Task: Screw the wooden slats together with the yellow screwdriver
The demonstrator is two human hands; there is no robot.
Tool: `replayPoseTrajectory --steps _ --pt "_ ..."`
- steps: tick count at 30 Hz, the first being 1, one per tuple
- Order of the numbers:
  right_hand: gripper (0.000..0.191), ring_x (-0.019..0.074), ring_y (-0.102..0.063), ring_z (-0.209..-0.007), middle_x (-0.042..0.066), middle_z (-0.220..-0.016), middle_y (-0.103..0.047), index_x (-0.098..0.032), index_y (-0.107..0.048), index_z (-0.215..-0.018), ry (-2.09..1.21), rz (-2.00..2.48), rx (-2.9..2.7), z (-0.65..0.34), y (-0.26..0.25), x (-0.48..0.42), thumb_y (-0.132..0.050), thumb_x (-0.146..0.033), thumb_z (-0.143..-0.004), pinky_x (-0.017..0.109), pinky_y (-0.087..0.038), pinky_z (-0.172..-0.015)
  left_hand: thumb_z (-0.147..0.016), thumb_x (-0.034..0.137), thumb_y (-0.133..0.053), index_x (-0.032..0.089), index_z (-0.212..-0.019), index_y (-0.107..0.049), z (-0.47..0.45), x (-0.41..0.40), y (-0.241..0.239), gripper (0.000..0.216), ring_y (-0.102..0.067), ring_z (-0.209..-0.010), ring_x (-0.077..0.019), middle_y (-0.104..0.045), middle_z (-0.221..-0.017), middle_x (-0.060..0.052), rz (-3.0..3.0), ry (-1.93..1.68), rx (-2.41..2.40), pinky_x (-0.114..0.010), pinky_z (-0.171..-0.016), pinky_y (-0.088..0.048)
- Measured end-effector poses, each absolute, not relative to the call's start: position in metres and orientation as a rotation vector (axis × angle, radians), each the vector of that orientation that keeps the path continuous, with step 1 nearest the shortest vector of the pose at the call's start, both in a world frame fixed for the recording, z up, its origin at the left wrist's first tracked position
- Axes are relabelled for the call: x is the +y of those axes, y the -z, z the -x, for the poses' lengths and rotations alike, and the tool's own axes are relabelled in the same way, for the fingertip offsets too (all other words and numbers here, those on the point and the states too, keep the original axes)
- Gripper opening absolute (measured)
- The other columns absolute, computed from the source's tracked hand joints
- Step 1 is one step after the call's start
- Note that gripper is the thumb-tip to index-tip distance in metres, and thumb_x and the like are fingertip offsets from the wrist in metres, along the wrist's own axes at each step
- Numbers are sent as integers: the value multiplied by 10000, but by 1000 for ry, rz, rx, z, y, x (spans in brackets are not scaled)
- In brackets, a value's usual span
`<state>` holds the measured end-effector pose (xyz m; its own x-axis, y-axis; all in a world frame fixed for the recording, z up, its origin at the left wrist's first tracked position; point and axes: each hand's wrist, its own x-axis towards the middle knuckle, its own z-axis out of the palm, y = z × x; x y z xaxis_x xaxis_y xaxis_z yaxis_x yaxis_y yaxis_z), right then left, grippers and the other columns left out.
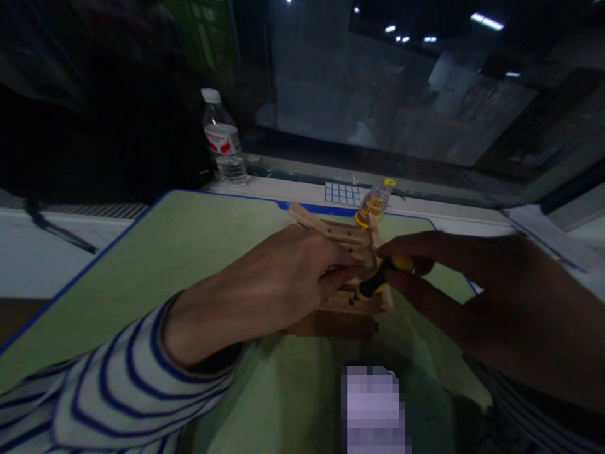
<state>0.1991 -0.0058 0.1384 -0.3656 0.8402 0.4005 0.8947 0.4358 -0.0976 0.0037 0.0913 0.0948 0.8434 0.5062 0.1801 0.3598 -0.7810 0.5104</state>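
Note:
A small wooden frame of light slats [345, 236] stands on the green mat [189, 252] in the middle of the view. My left hand [265, 290], in a striped sleeve, lies over its left side with fingers closed on the slats. My right hand [477, 290] comes in from the right and pinches a black-and-yellow screwdriver [382, 274], whose tip points down-left into the frame's lower part.
A small yellow-capped bottle [375, 202] stands just behind the wooden frame. A water bottle [224, 142] stands at the mat's far left corner by a dark shape. A printed grid sheet [343, 193] lies at the far edge. Papers [543, 236] lie at right.

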Motion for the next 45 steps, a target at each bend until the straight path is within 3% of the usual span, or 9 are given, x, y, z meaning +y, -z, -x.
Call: replayPoseTrajectory --steps 4,8,17,24,28,35,41,45 --pt "168 143 -725 -765 -85 -930 -760 -317 -632 -1004 194 1469 -2311 -200 -137 -4 -561 -231 -879 225 -546 -627 -962 309 -488 239 -814 -684 -4 92 -92 255 -636 -769 -112 -699 -809 51 -2559 -452 614 -237 -632 -383" --pt "189 127 -720 -857 -99 -934 -752 -323 -630 -1021 123 1495 -2304 -200 -138 -4 -565 -213 -881 201 -549 -739 -962 284 -487 232 -811 -679 -4 92 -90 249 -639 -791 -112 -704 -835 49 -2573 -467 594 -244 -648 -381" --pt "176 103 -703 -734 -107 -981 -742 -326 -627 -1061 103 1495 -2324 -201 -137 -3 -546 -270 -915 205 -523 -872 -968 306 -477 239 -847 -679 -6 94 -84 244 -646 -794 -105 -715 -901 53 -2509 -469 556 -235 -693 -415" --pt "186 108 -699 -712 -106 -981 -746 -328 -631 -1076 161 1473 -2331 -198 -136 0 -523 -295 -928 200 -541 -825 -959 271 -482 278 -957 -709 -6 95 -83 228 -665 -860 -119 -731 -948 49 -2498 -453 523 -234 -824 -441" --pt "210 130 -718 -818 -110 -1058 -743 -327 -641 -1100 192 1485 -2326 -197 -134 2 -514 -295 -936 223 -549 -843 -961 271 -466 268 -959 -716 -5 94 -84 250 -669 -862 -127 -735 -946 35 -2500 -411 543 -240 -826 -449" --pt "182 176 -731 -809 -76 -1046 -756 -330 -650 -1044 191 1485 -2324 -196 -135 3 -501 -320 -941 270 -583 -718 -918 247 -505 257 -1009 -702 -7 93 -82 217 -667 -925 -145 -727 -1047 19 -2503 -423 568 -254 -828 -465" --pt "186 178 -720 -838 -69 -1069 -746 -300 -654 -1059 158 1467 -2315 -195 -135 5 -530 -274 -924 282 -558 -851 -903 206 -504 266 -1021 -708 -7 91 -82 244 -676 -888 -150 -735 -1046 7 -2502 -434 596 -254 -794 -474" --pt "173 155 -713 -817 -50 -1031 -753 -265 -665 -1050 137 1435 -2322 -194 -135 4 -542 -283 -930 246 -542 -819 -914 218 -504 280 -1019 -712 -6 90 -80 242 -674 -913 -143 -732 -1064 14 -2508 -447 578 -248 -812 -469"
